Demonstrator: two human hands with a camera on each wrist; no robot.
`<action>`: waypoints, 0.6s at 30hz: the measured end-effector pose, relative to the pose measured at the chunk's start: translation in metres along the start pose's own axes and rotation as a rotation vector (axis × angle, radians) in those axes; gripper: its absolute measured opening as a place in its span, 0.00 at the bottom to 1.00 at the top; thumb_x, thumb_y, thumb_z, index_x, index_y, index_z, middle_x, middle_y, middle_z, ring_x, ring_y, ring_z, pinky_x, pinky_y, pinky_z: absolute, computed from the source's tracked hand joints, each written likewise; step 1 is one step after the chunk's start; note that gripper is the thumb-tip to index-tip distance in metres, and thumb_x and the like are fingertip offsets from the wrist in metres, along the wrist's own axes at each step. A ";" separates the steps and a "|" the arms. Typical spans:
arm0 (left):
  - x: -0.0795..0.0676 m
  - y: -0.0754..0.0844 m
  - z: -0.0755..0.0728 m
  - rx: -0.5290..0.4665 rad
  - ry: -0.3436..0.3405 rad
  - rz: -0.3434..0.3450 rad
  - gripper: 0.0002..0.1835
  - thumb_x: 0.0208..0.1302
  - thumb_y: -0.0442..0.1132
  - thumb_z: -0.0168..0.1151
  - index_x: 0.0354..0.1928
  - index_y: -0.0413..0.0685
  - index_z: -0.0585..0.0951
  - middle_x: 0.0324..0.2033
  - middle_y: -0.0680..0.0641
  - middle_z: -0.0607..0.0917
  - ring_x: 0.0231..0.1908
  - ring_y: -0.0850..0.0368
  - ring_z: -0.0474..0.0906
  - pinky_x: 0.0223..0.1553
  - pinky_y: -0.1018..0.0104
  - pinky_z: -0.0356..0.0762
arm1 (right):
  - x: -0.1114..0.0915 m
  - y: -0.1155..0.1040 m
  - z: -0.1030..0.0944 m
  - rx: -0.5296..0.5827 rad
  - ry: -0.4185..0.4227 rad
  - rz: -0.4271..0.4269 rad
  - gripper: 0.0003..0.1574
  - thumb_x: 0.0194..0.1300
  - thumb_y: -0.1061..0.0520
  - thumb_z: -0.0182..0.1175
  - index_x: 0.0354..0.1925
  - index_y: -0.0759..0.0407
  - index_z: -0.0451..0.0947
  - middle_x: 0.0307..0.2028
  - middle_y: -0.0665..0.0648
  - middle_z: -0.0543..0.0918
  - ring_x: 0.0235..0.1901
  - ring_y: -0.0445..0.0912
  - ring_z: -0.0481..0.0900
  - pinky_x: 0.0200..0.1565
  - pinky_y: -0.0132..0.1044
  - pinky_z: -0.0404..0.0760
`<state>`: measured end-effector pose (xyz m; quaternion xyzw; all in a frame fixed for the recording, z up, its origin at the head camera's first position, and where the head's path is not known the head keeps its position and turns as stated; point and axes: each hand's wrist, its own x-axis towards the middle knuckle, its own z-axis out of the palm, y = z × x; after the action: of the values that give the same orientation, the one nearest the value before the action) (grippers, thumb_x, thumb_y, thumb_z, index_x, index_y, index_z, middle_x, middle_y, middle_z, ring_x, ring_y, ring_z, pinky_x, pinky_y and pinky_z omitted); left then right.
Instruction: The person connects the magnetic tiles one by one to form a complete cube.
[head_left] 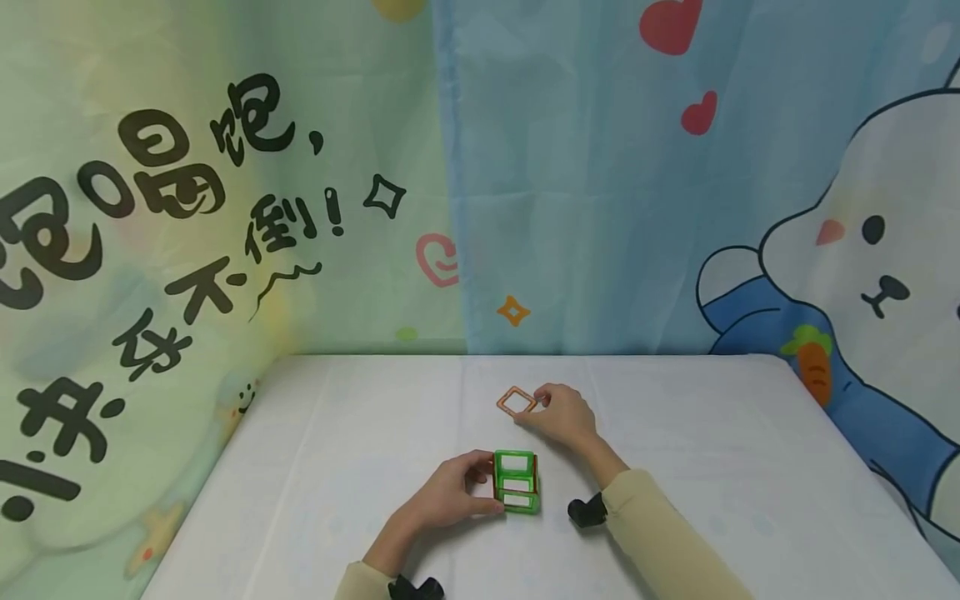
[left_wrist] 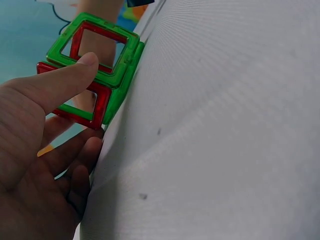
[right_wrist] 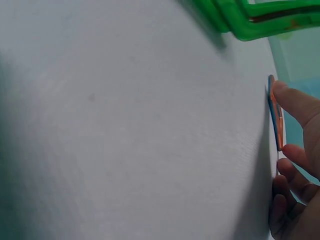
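Note:
My left hand (head_left: 450, 493) grips a small block built of green and red square magnetic tiles (head_left: 516, 475) near the front middle of the table. In the left wrist view, its thumb presses on a green tile frame (left_wrist: 120, 79), with a red frame (left_wrist: 102, 102) beside it. Farther back and to the right, my right hand (head_left: 564, 415) pinches an orange square magnetic tile (head_left: 506, 396) by one corner, between thumb and fingers. Seen edge-on in the right wrist view, the orange tile (right_wrist: 278, 120) shows a blue edge and sits close to the table surface.
A white cloth covers the table (head_left: 337, 433). Behind it hangs a printed curtain (head_left: 570, 208) with hearts, lettering and a cartoon animal. Black wrist cameras sit at the left cuff (head_left: 416, 588) and the right cuff (head_left: 587, 510).

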<state>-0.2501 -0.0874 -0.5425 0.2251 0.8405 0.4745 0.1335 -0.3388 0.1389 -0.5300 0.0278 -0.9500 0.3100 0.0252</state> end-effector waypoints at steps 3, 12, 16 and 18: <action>0.001 0.001 0.000 0.001 0.000 -0.007 0.34 0.50 0.43 0.77 0.60 0.47 0.75 0.44 0.58 0.81 0.43 0.64 0.75 0.48 0.67 0.73 | 0.000 -0.001 0.001 -0.022 0.009 0.002 0.35 0.48 0.39 0.74 0.46 0.61 0.81 0.34 0.54 0.77 0.32 0.49 0.72 0.34 0.43 0.71; 0.002 -0.002 0.001 0.004 0.005 -0.003 0.34 0.50 0.42 0.77 0.60 0.46 0.76 0.44 0.58 0.81 0.42 0.65 0.75 0.47 0.68 0.73 | -0.003 -0.004 0.000 -0.032 0.010 0.010 0.37 0.49 0.40 0.74 0.48 0.64 0.82 0.34 0.55 0.77 0.31 0.48 0.71 0.33 0.43 0.71; 0.002 -0.002 0.001 0.006 0.004 -0.006 0.34 0.50 0.43 0.77 0.60 0.47 0.75 0.44 0.59 0.81 0.42 0.66 0.75 0.48 0.68 0.73 | -0.003 -0.003 0.001 -0.028 0.023 0.008 0.36 0.49 0.41 0.74 0.48 0.63 0.82 0.35 0.55 0.77 0.32 0.48 0.72 0.34 0.44 0.72; 0.002 -0.002 0.000 0.003 0.005 -0.003 0.34 0.50 0.43 0.77 0.60 0.46 0.75 0.44 0.59 0.81 0.42 0.65 0.75 0.48 0.67 0.73 | -0.003 -0.002 0.002 -0.026 0.029 0.004 0.35 0.49 0.41 0.74 0.48 0.63 0.82 0.36 0.55 0.78 0.33 0.49 0.73 0.36 0.45 0.73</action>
<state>-0.2517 -0.0872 -0.5443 0.2229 0.8417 0.4738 0.1318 -0.3358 0.1364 -0.5309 0.0211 -0.9535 0.2981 0.0387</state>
